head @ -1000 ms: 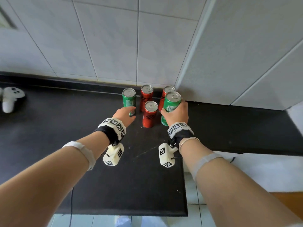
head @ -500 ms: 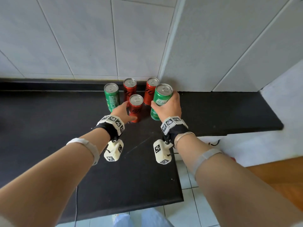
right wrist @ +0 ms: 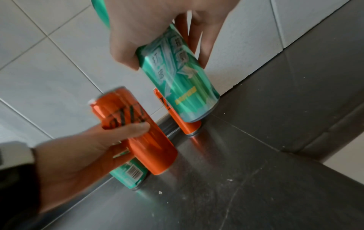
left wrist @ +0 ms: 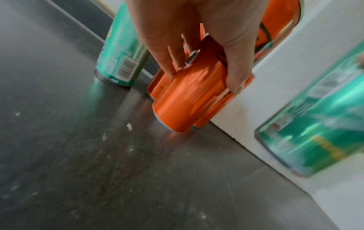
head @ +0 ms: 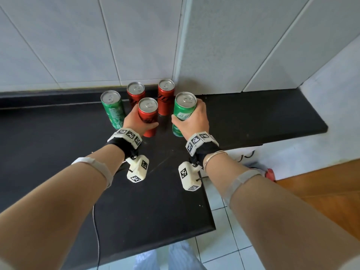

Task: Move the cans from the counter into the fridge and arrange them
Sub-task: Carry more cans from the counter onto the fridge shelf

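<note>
Cans in both fists: the left hand (head: 136,121) wraps a slim red aluminium can (head: 147,115), the right hand (head: 191,121) curls round a tall green aluminium can (head: 183,112), each gripped mid-body, probably to carry two at once. Beyond the knuckles, another green can (head: 113,109) and two red ones wait on the black counter (head: 58,152); no fridge visible.

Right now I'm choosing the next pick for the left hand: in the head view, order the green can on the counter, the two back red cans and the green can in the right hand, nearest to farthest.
1. Green can on the counter, beside the left hand, on its left.
2. Back left red can, just behind.
3. Back right red can and the held green can, rightward: too close to call.
</note>
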Tool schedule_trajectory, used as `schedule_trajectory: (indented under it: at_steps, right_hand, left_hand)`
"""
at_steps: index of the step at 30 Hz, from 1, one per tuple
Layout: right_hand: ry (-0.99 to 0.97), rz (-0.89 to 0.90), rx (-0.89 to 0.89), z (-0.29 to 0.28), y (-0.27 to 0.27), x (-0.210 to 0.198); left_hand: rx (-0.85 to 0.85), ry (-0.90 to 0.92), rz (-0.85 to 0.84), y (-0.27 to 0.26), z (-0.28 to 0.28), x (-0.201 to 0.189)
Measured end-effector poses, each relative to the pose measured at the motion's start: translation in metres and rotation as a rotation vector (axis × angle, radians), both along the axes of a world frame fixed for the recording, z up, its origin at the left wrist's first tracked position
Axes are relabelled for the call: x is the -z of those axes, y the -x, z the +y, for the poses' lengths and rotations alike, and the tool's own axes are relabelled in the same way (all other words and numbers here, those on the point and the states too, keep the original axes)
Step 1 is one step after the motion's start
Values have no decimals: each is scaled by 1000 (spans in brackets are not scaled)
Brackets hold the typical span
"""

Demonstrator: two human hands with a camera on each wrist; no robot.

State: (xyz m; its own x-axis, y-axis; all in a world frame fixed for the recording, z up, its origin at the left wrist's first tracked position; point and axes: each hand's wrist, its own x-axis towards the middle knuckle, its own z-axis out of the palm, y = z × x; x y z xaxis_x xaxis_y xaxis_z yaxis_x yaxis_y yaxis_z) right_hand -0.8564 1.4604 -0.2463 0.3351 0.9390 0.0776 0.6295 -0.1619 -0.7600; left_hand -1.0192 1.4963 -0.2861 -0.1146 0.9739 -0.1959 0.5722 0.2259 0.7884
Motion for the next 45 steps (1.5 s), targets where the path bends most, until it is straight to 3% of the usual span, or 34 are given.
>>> schedule_trajectory:
  at_steps: [10,17,26,33,45]
  right_hand:
    - [-57,-16,125,-27,-7,-44]
    - [-80,-31,303,-73,-46,-51]
    - [4,-19,587,-170,-143,-45]
    - [32,-36,873,-300,-233,-43]
    - [45,-85,1236,-557,-367,-45]
  left_hand:
    - [147,-178,-91,-13,-9,-80]
    - [392,-158,-54,-62,-41,-90]
    - [735,-104,-72,-178,-100,-89]
    - [1035,-84,-100,-302,-196,-85]
    - [1471,-32,-112,-497,-426,-82]
